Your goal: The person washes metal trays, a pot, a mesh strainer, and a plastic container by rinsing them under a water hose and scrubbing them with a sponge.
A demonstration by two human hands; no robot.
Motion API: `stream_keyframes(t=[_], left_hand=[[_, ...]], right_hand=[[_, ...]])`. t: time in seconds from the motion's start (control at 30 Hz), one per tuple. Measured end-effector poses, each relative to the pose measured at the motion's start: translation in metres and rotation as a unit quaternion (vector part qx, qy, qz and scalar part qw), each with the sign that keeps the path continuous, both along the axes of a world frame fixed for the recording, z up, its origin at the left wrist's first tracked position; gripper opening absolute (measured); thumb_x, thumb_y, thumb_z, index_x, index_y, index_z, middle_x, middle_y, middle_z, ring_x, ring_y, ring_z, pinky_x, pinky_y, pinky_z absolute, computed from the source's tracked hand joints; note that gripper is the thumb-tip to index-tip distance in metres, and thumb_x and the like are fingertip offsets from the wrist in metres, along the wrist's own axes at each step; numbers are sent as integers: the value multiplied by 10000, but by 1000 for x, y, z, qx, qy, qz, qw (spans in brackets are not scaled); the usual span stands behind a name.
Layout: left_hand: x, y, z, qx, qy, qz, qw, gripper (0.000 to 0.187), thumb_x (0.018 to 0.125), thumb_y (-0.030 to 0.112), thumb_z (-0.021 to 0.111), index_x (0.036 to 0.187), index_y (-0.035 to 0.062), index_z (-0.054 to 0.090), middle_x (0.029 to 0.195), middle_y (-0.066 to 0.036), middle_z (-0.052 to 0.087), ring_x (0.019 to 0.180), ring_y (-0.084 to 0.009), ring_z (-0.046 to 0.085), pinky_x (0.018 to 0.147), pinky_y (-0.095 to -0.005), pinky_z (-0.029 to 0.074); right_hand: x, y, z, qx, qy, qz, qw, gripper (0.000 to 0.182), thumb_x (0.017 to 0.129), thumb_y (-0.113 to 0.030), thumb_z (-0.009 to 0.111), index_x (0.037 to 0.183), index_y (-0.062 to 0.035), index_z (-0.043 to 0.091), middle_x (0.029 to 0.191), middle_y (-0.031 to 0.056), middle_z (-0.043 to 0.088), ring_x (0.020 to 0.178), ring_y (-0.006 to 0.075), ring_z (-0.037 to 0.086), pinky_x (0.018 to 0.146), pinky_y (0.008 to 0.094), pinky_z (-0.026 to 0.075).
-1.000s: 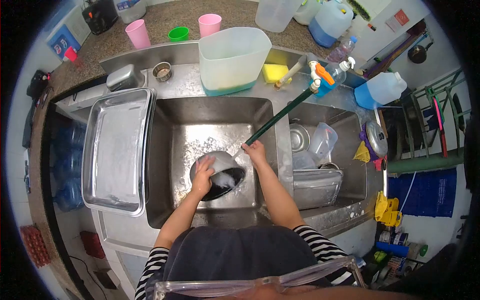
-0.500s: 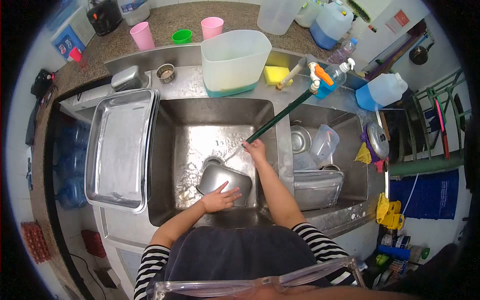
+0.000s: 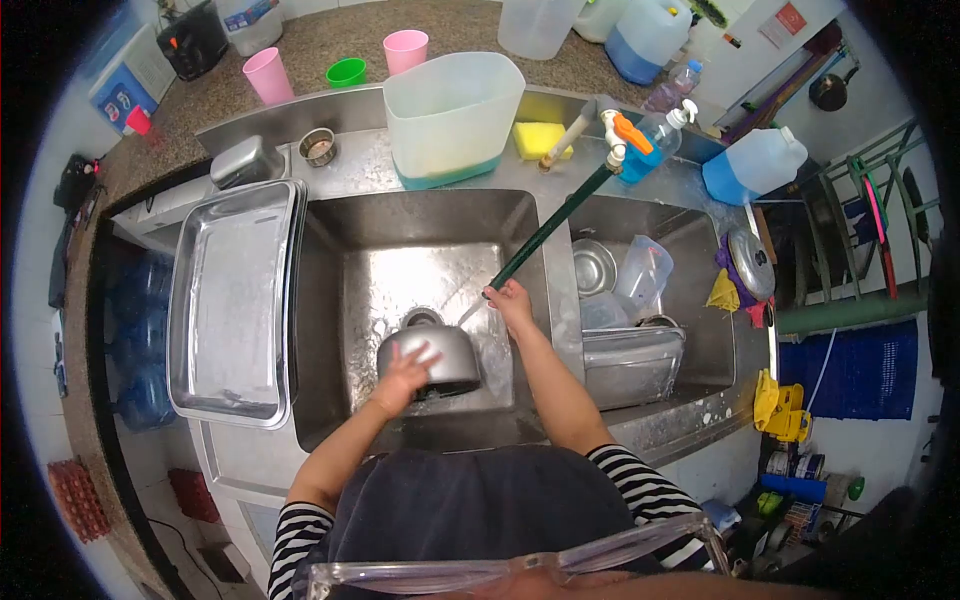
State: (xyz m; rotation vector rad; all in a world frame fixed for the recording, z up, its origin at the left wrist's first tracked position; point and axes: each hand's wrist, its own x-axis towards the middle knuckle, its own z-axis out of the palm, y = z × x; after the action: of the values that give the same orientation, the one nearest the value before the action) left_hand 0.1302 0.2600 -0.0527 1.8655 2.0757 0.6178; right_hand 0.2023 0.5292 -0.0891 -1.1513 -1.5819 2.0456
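Note:
In the left basin of the steel sink [image 3: 330, 225], a metal pot [image 3: 455, 358] sits tipped near the drain. My left hand [image 3: 403, 377] lies against its near left side with fingers spread, somewhat smeared by motion. My right hand [image 3: 511, 303] is closed around the lower end of a dark green hose [image 3: 550, 236]. Water runs from the hose end down toward the pot. The hose's upper end joins a tap with an orange handle [image 3: 629, 133].
Stacked metal trays [image 3: 232, 310] stand left of the basin. The right basin holds a metal bowl [image 3: 594, 268], plastic containers [image 3: 645, 272] and a rectangular metal pan [image 3: 632, 362]. Behind are a plastic tub [image 3: 450, 120] with greenish liquid, a yellow sponge [image 3: 542, 141] and a soap bottle [image 3: 655, 150].
The pot has turned and shifted slightly left, with my left hand moving left along with it. My right hand keeps its hold on the hose. The view has shifted a little.

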Motion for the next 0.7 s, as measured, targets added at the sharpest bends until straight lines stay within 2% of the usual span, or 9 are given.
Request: stream_keyframes(t=[0.13, 0.17, 0.37, 0.4, 0.47, 0.53, 0.6, 0.63, 0.7], left_hand=[[-17, -4, 9, 108, -201, 328, 917, 424, 584, -135, 389, 950, 12, 545, 1119, -144, 536, 1120, -313, 448, 948, -405, 324], [-25, -6, -10, 121, -249, 380, 883, 347, 598, -120, 397, 893, -1, 537, 951, -186, 590, 924, -283, 568, 805, -298, 420], [-34, 5, -19, -88, -301, 499, 808, 238, 574, -62, 439, 782, 14, 527, 674, -147, 558, 591, -189, 510, 559, -309, 413], [-35, 5, -24, -89, -299, 498, 809, 238, 574, -62, 439, 782, 14, 527, 674, -147, 558, 591, -189, 510, 559, -309, 413], [-37, 4, -50, -135, -440, 526, 716, 285, 608, -60, 461, 875, -1, 541, 786, -94, 587, 694, -202, 545, 606, -295, 428], [-40, -6, -70, -118, -488, 503, 704, 291, 607, -73, 437, 874, -3, 528, 762, -92, 571, 680, -223, 546, 562, -308, 429], [-42, -9, -71, -129, -572, 516, 625, 283, 615, -74, 436, 877, -1, 515, 725, -94, 546, 627, -216, 529, 521, -308, 415], [-45, -11, -74, -129, -574, 516, 623, 283, 615, -74, 436, 877, -1, 515, 725, -94, 546, 627, -216, 529, 521, -308, 415], [-51, -12, -76, -133, -568, 516, 628, 209, 540, -73, 449, 712, 47, 458, 562, -56, 439, 448, -188, 418, 351, -331, 332]], right_hand=[[7, -9, 15, -17, -17, 13, 1000, 139, 769, -69, 621, 852, -51, 511, 746, 6, 552, 692, 86, 537, 602, 219, 463], [4, -13, 17, -18, -16, 15, 1000, 139, 769, -69, 621, 852, -51, 511, 746, 6, 552, 692, 86, 537, 602, 219, 463], [-39, -36, 27, -68, 84, -12, 994, 158, 769, -67, 621, 877, -20, 516, 803, 52, 573, 729, 124, 555, 616, 237, 478], [-40, -34, 26, -69, 86, -14, 994, 158, 769, -67, 621, 877, -20, 516, 803, 52, 573, 729, 124, 555, 616, 237, 478], [-38, -28, 23, -34, 67, -15, 997, 151, 766, -64, 625, 864, -22, 517, 800, 51, 573, 723, 123, 555, 611, 239, 482], [-24, -17, 14, -22, 74, -28, 997, 154, 759, -64, 632, 856, -24, 520, 773, 44, 567, 705, 115, 552, 597, 237, 481], [-12, -5, 7, 22, -9, -15, 1000, 161, 753, -63, 637, 862, -26, 524, 749, 34, 559, 689, 107, 548, 591, 227, 477], [-8, -2, 5, 24, -12, -7, 1000, 155, 751, -61, 638, 850, -29, 523, 739, 29, 554, 682, 102, 544, 582, 219, 474], [-10, -4, 4, 13, -5, -6, 1000, 155, 752, -62, 638, 847, -32, 519, 737, 27, 552, 682, 102, 544, 579, 215, 473]])
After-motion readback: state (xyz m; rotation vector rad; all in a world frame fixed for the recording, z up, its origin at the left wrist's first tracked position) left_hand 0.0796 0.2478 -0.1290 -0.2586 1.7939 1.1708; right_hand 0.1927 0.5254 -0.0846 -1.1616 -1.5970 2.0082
